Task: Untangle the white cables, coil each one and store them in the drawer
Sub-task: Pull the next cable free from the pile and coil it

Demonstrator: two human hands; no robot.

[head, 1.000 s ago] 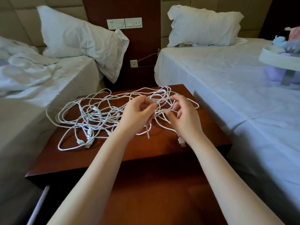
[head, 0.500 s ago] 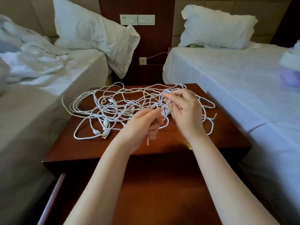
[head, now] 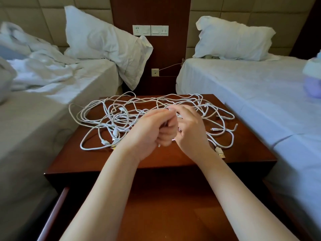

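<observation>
Finding: the white cables (head: pixel 121 117) lie tangled across the bench (head: pixel 173 157). Above the bench's middle, my left hand (head: pixel 152 129) is clenched round a strand and my right hand (head: pixel 191 129) appears to pinch another. Risk: a hard pull tightens the knots or drags loops off the bench's left edge.

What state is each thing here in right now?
Thin white cables: tangled, spread on the dark wooden nightstand.
Left hand: curled round a cable.
Right hand: pinching a cable strand.
Brown wooden drawer: pulled open, no cables inside.
Left bed: white sheets rumpled.
Right bed: white sheet smooth.
</observation>
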